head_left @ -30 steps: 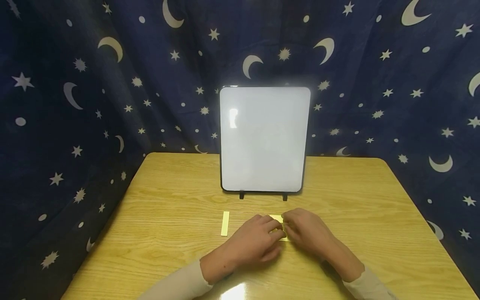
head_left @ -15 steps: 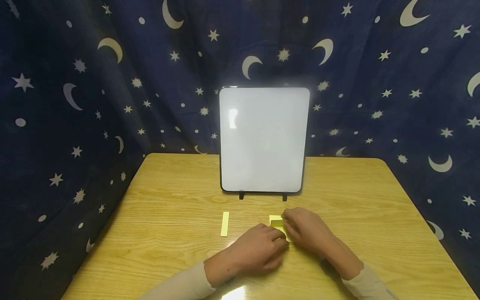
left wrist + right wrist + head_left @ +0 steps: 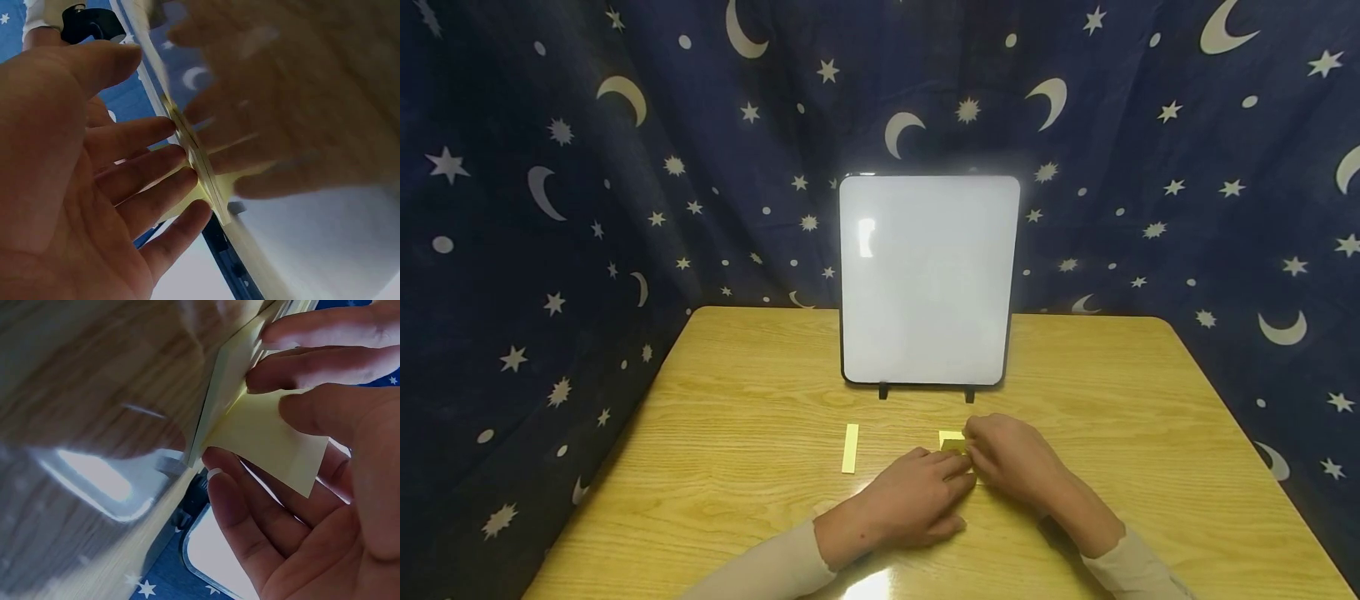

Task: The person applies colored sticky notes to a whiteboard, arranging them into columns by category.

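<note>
A pad of yellow sticky notes [image 3: 950,435] lies on the table in front of the whiteboard, largely covered by both hands in the head view. My left hand [image 3: 917,498] rests its extended fingertips on the pad; the left wrist view shows these fingers fairly straight along it. With thumb and fingers, my right hand [image 3: 1018,458] pinches the top sticky note [image 3: 275,434]. That note bends up away from the pad [image 3: 215,394] in the right wrist view, still joined along one edge. Left of the hands lies a narrow yellow paper strip [image 3: 850,448].
Behind the hands, a whiteboard [image 3: 928,279] with a dark frame stands upright on small black feet [image 3: 883,390]. The wooden table [image 3: 737,400] reaches a dark blue curtain [image 3: 760,150] with moons and stars.
A flap of the sticky note has come up from the pad, facing the head camera. My left hand has shifted slightly, its thumb now farther from the other fingers. The right hand stays nearly in place.
</note>
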A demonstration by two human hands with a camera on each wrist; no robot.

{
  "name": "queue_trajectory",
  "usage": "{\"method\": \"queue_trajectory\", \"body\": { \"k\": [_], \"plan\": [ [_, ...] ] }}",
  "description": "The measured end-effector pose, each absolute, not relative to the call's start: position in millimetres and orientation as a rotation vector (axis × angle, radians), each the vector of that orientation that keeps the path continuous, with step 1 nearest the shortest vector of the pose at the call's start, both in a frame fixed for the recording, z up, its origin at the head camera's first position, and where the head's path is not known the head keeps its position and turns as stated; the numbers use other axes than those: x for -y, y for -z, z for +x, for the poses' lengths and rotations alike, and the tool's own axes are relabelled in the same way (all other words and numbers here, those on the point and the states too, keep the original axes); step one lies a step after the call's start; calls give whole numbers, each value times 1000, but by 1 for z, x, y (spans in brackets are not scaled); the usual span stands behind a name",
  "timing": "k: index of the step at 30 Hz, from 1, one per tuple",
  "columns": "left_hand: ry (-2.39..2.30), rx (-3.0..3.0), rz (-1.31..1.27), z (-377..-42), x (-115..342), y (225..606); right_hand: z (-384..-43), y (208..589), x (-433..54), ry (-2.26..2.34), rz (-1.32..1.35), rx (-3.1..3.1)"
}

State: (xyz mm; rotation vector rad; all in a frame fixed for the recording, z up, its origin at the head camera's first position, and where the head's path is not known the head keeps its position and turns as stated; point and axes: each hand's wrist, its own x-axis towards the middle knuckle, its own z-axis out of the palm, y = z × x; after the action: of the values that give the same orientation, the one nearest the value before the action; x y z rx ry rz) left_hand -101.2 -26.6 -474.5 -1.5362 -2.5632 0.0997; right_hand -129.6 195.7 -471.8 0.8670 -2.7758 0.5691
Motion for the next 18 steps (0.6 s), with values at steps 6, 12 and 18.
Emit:
{"method": "queue_trajectory", "body": {
  "k": [6, 12, 18],
  "plan": [
    [-95, 2584, -1531, -101, 28, 474, -132, 472, -194, -524, 917, 2744],
    [-48, 2629, -1521, -100, 29, 474, -134, 471, -193, -516, 937, 2723],
    [-14, 2671, -1516, -101, 28, 475, -134, 468, -191, -492, 944, 2741]
  ]
}}
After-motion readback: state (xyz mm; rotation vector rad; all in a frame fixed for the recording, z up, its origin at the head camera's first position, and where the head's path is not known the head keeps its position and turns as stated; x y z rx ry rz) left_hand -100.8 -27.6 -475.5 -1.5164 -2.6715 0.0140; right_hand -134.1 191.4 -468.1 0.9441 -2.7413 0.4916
